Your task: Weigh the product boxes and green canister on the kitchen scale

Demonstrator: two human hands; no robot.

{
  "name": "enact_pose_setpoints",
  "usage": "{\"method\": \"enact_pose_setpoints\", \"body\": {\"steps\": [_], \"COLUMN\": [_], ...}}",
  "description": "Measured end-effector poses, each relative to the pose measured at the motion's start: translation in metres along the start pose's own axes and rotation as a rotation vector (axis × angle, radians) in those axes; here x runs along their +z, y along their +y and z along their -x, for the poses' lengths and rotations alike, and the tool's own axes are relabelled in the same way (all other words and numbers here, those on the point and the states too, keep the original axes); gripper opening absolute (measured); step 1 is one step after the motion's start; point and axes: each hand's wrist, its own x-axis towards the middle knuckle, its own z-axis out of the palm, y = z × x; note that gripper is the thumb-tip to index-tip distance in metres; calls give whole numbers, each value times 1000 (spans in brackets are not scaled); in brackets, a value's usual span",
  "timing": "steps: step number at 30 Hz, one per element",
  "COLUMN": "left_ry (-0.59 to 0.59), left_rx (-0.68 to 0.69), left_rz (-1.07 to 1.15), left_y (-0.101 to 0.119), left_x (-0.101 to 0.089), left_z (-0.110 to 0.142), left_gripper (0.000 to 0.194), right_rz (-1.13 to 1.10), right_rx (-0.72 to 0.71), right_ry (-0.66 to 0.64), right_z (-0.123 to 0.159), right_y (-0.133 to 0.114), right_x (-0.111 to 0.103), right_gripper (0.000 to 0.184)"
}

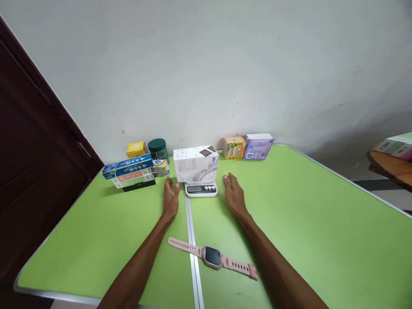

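A white box (196, 167) with brown squares on its top rests on a small white kitchen scale (201, 193). The scale's display looks dark. My left hand (171, 198) is on the left of the scale, thumb and fingers apart, holding nothing. On the other side, a short gap from the scale, my right hand (234, 194) is held with its palm inward and nothing in it. Between my forearms lies a pink smartwatch (213, 256), its strap stretched out across the table's metal seam.
On the green table (305, 223), at the left, are stacked boxes (131, 174), a yellow box (136, 149) and a dark green jar (158, 149). By the wall are an orange pack (234, 148) and a purple pack (258, 147). A wooden surface (391, 165) stands at right.
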Motion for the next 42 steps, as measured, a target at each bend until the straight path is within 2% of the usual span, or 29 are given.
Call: {"method": "enact_pose_setpoints", "body": {"steps": [5,10,13,17,21,24,27,30,34,39,42], "left_ry": [0,2,35,66,2,-31,-48,-101,-233,-383,-413], "left_rx": [0,51,130,222,255,274,310,364,375,344,337], "left_rz": [-22,-75,-147,-171,-132,-100,-116,-117,-68,-38,-31], "left_y": [2,-1,2,20,48,63,72,80,88,77,60], "left_x": [-4,-6,-5,3,19,28,38,57,104,172,204], "left_z": [3,5,1,-14,-29,-31,-23,-11,4,16,15], "left_gripper": [97,97,93,93,86,80,77,81,90,95,98], "right_rz": [39,-29,-69,-97,-159,-221,-254,-248,-209,-76,26], "right_rx": [-62,-89,-97,-104,-106,-124,-134,-129,-99,-6,12], "right_ry": [25,-4,-32,-91,-149,-169,-170,-95,55,179,217], "right_z": [2,5,3,-1,0,0,-2,-8,-19,-34,-47], "right_y": [-1,-6,-11,-22,-38,-50,-57,-58,-48,-9,18], "right_x": [-3,-5,1,17,29,25,8,-17,-62,-116,-131], "right_gripper": [92,89,95,106,100,86,75,73,73,78,82]}}
